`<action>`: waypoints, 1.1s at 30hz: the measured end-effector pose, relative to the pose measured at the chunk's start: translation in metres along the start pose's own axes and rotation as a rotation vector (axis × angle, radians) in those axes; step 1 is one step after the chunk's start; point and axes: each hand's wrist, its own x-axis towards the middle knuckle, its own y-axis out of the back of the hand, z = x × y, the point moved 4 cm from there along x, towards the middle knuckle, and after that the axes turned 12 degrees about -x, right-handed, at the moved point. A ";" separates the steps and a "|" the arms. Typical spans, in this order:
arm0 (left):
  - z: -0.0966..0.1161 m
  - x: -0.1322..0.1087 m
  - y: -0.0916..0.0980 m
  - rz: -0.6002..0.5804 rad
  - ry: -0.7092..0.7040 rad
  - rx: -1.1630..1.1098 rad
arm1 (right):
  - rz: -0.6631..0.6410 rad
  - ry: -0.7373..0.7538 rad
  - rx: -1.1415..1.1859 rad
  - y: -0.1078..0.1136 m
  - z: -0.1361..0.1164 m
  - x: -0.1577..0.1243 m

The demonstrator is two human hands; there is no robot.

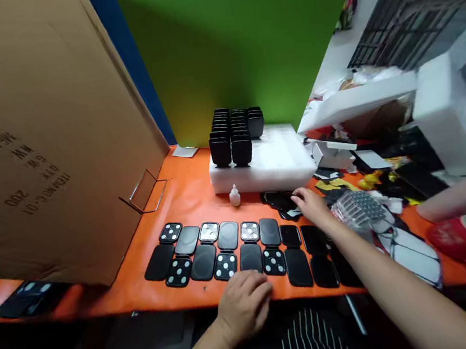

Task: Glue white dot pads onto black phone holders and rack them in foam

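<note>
Rows of flat black rounded plates (203,262) lie along the front of the orange table, many joined in hinged pairs. Several plates (179,272) carry pale round dots; others are plain or glossy. My left hand (246,302) rests at the table's front edge below the row, its fingers curled and its palm hidden. Farther out, my right hand (312,205) has its fingertips closed at the edge of a loose pile of black plates (279,199), in front of the white foam block. A small white dropper bottle (234,196) stands left of that pile.
Stacked black plates (229,136) stand upright on the white foam block (279,154). A large cardboard box (50,140) covers the left side, with a bent wire stand (149,193) beside it. Bubble wrap (358,209), a red mug (464,242) and scraps crowd the right.
</note>
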 end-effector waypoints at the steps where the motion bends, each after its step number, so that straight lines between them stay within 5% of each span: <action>1: -0.001 0.001 0.004 0.027 0.046 -0.020 | -0.100 0.032 0.062 -0.002 -0.002 -0.012; 5: -0.007 0.006 0.017 0.082 0.199 -0.064 | -0.412 0.011 0.320 -0.010 -0.003 -0.061; 7: -0.010 0.013 0.021 0.069 0.240 -0.060 | -0.469 -0.093 0.434 -0.012 0.003 -0.081; 15: -0.012 0.040 0.012 -0.151 0.262 0.011 | -0.301 -0.383 0.823 -0.015 0.031 -0.104; 23: -0.016 0.051 0.012 -0.217 0.314 0.064 | -0.462 -0.254 0.683 -0.032 0.006 -0.116; 33: -0.021 0.054 0.009 -0.232 0.344 0.047 | -0.491 -0.148 0.659 -0.053 -0.015 -0.121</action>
